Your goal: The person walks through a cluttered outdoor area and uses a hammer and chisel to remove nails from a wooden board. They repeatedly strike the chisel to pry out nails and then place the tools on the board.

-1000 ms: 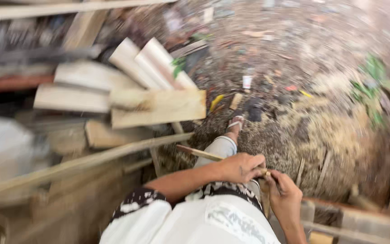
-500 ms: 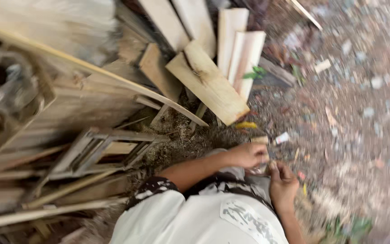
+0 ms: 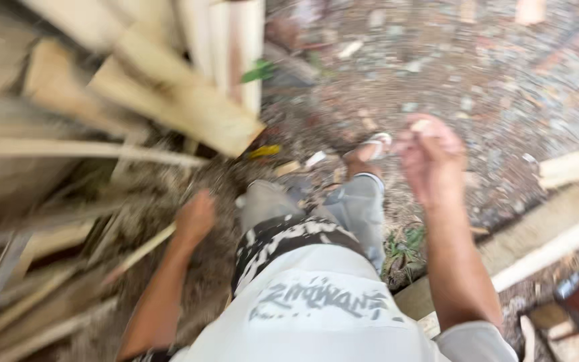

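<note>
Gripping a thin wooden stick (image 3: 143, 251), left hand (image 3: 196, 218) fingers curled; right hand (image 3: 430, 157) unclear

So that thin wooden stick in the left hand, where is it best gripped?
Probably near its upper end, where the left hand already closes on it. The thin wooden stick slants down-left toward the scrap timber pile, so come from the right, the body side, where it lies free. Blur hides finer detail.

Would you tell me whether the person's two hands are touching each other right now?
No, the left hand hangs low beside the wood pile, while the right hand is raised well apart from it.
</note>
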